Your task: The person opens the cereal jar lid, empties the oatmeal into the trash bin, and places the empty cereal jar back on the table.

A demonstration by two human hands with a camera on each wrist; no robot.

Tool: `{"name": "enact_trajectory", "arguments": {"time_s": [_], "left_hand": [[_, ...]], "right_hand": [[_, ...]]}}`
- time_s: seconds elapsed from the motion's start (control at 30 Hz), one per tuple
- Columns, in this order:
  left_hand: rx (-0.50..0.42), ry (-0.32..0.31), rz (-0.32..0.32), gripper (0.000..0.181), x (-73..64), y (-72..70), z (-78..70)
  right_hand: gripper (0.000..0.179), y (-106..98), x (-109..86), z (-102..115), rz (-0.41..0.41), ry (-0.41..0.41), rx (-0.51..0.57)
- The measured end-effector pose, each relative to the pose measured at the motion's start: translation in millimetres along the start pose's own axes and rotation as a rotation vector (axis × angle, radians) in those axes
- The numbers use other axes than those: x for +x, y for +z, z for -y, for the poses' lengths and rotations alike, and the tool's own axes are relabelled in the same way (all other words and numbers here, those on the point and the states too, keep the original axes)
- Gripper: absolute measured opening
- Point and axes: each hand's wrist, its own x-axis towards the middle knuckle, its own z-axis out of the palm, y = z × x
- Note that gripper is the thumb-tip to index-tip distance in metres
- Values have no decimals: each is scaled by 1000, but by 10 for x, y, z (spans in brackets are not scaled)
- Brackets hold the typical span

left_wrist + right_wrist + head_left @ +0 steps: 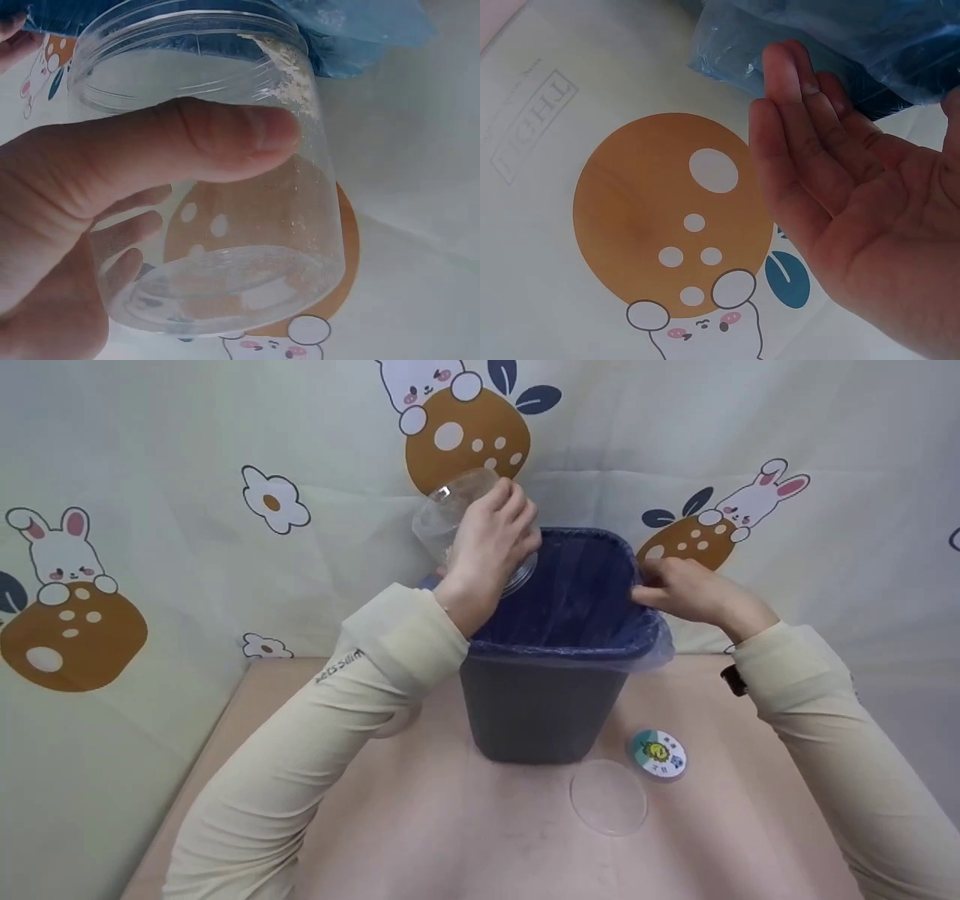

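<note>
My left hand [491, 536] grips a clear plastic jar [217, 217], thumb across its side. The jar is tilted with its open mouth down toward the left side of a lined trash bin [540, 712]. Pale crumbs [292, 79] cling inside the jar near its mouth. My right hand [690, 592] holds the bin's right rim, thumb at the inner edge and fingers on the outer side. In the right wrist view its bent fingers [810, 142] overlap the bluish clear bin liner [731, 49], which folds out over the rim.
On the pink tabletop [450, 825], in front of the bin, lies a clear round lid [609, 797]. A round container with a printed white and teal top [658, 755] stands just behind it. Another round item [399, 721] shows partly behind my left sleeve. A patterned cloth [337, 562] hangs behind the bin.
</note>
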Motion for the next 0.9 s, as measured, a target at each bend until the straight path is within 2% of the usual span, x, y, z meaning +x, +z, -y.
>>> {"name": "enact_trajectory", "arguments": {"time_s": [0.07, 0.17, 0.23, 0.4, 0.53, 0.77, 0.83, 0.9], "left_hand": [[34, 7, -3, 121, 8, -25, -25], [3, -14, -19, 121, -6, -51, -43], [-26, -32, -39, 115, -27, -59, -46], [-63, -55, -107, 77, -86, -44, -34], [-95, -79, -173, 67, -104, -18, -15], [-147, -192, -332, 55, -193, -49, 42], [-167, -231, -396, 59, -247, -84, 78], [-165, -307, -508, 62, -284, -94, 120]], "right_hand": [[20, 4, -7, -2, -5, 12, -3], [19, 10, -13, -5, -6, 15, -3], [19, 10, -14, -1, -9, 15, -2], [19, 8, -4, 4, -8, -1, -6], [19, 9, 1, 0, -4, -5, -7], [22, -3, -11, -20, 4, -6, 1], [23, -7, -18, -26, 3, -3, 4], [22, -10, -24, -30, -5, 1, 4]]}}
